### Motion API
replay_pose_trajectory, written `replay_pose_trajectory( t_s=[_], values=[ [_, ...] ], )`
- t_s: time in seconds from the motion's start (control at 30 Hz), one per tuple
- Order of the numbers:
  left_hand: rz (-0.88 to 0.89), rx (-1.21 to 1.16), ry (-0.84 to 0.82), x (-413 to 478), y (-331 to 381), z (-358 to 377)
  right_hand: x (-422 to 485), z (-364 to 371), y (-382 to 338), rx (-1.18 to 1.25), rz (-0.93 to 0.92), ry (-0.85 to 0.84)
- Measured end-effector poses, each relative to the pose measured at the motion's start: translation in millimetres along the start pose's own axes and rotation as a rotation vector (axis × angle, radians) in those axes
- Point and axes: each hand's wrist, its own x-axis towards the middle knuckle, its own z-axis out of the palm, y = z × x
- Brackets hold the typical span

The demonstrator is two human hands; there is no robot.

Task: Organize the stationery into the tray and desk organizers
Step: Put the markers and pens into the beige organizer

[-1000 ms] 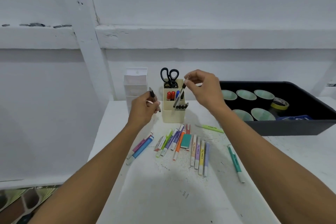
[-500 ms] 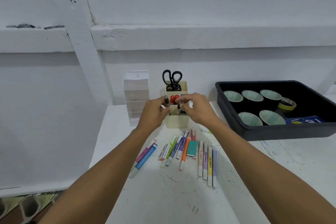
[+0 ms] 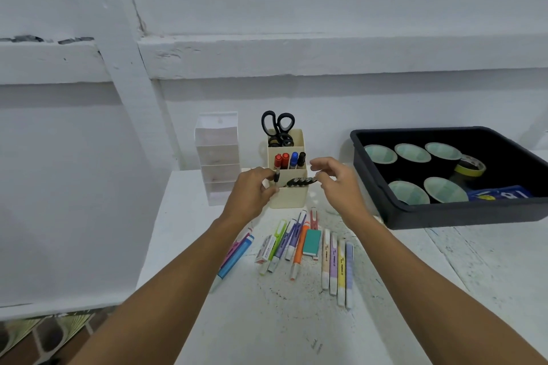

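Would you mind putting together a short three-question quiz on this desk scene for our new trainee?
1. True or false: the scissors stand in the rear compartment of the cream organizer.
2. What does the left hand hold in its grip? A: a ruler. B: a black pen. C: a stapler.
3. Fill in the number: ____ cups sit inside the black tray.

Key: 1 true; 2 B; 3 five.
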Motion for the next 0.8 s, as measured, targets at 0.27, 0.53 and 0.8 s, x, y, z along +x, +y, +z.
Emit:
replay_pose_trajectory(
  t_s=[0.27,0.53,0.8],
  values=[
    [0.078,0.007,0.033,2,3,4,-6,8,-4,-0.033,-0.061,-0.075],
    [-0.034,-0.05,0.026,2,10,5,-1,11,4,-0.15,-0.101,-0.087],
    [0.038,-0.098,-0.063,3,17,1,-1,5,8,-0.07,-0.022,-0.067]
  ],
)
